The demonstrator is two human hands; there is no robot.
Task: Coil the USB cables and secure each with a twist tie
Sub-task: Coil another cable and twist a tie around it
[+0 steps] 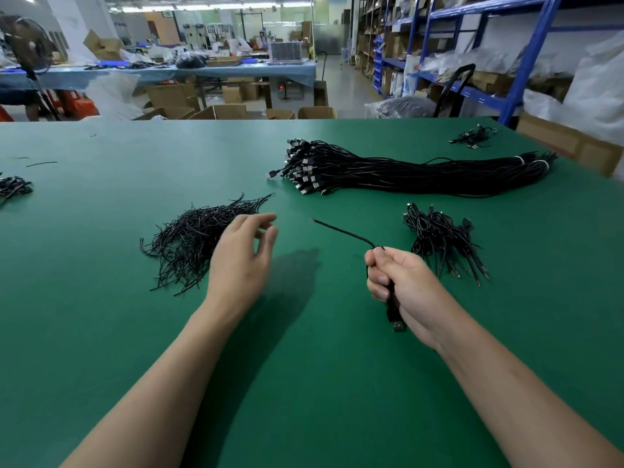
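The right hand (401, 285) grip clenches a coiled USB cable (397, 324); the left hand (243, 255) is relaxed, released, beside the twist ties (189, 241).

Bright, even light falls from white ceiling strip lamps (202, 7). The left hand (241, 251) casts a soft shadow (293, 275) on the matte green table (101, 332). Wide-angle distortion bends the blue metal shelving (537, 45); the background is slightly soft.

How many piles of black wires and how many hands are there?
Loose pile of thin black twist ties: 1
Long bundle of black USB cables: 1
Small heaps of black cables: 3
Left hand and right hand: 2
Total: 7
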